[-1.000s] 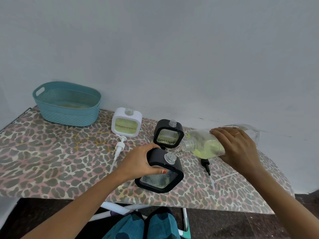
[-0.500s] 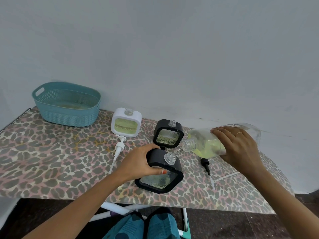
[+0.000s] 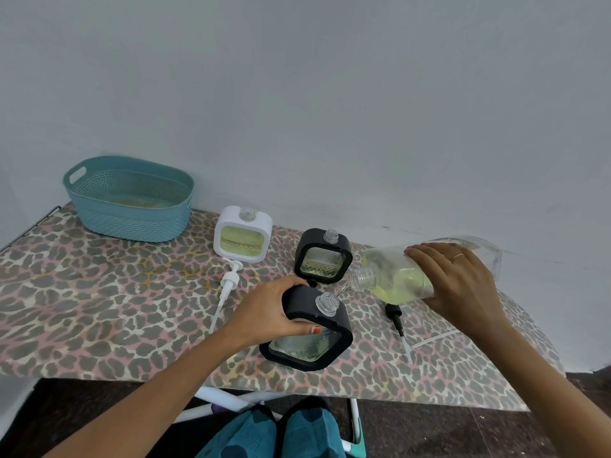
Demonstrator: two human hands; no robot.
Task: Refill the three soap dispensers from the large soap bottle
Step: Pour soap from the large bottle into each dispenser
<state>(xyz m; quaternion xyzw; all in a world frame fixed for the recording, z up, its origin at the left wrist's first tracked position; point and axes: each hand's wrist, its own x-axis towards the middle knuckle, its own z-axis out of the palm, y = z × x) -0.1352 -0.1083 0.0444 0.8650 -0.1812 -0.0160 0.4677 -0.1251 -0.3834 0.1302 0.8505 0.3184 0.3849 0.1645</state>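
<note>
The left hand grips the near black dispenser by its top left corner, with the thumb on the front just above the clear window. This dispenser stands at the front edge of the counter and leans a little to the right, its open neck pointing up. The right hand holds the large soap bottle around its body. The bottle lies almost flat in the air, its open mouth to the left, just above and beside the neck of the near dispenser. A thin stream runs from the mouth down into the neck. The yellow-green soap sits in the lower side of the bottle.

Behind, the far black dispenser stands upright with no pump, and some greenish soap shows in its window. To its left the white dispenser stands upright, also open on top, and its window looks green. A white pump lies on the counter in front of the white dispenser. A black pump lies under the bottle. A teal basket stands at the back left corner.
</note>
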